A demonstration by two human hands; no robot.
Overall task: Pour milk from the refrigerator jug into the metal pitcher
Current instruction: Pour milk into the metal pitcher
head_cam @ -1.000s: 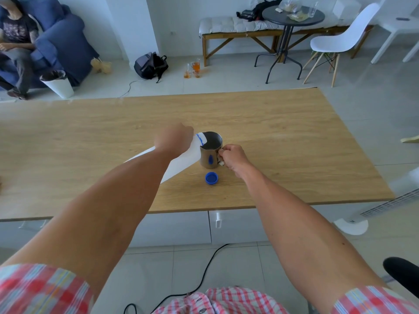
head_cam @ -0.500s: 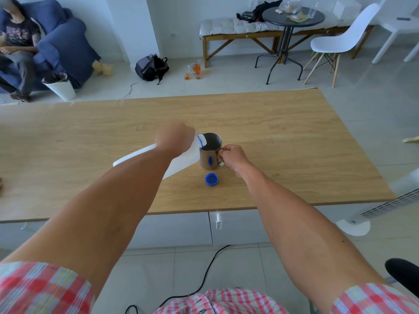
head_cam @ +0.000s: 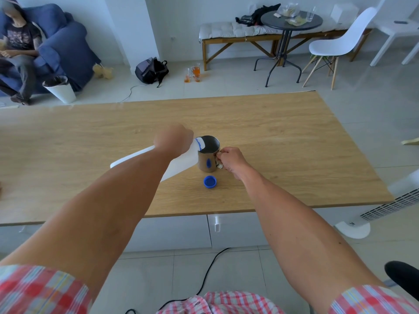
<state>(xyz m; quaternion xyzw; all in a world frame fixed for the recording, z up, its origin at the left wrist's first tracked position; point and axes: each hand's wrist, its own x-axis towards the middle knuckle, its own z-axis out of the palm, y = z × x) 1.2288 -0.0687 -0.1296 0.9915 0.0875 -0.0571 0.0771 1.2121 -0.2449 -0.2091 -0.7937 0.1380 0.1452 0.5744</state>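
Observation:
A white plastic milk jug (head_cam: 181, 162) is tipped steeply to the right, its blue-ringed mouth over the rim of the metal pitcher (head_cam: 208, 155). My left hand (head_cam: 173, 138) grips the jug from above, hiding its handle. The pitcher stands upright on the wooden table (head_cam: 294, 143). My right hand (head_cam: 231, 160) holds the handle on the pitcher's right side. Some milk shows inside the pitcher. The jug's blue cap (head_cam: 210, 181) lies on the table just in front of the pitcher.
Past the table's far edge are a white bin (head_cam: 60, 88), a backpack (head_cam: 152, 70) and glasses on the floor (head_cam: 195, 73). A person sits in a blue armchair (head_cam: 65, 48) at the far left. A white fan (head_cam: 385, 207) leans at the right.
The jug's rear end has risen as my left hand tips it further over the pitcher. My right hand and the pitcher have stayed put.

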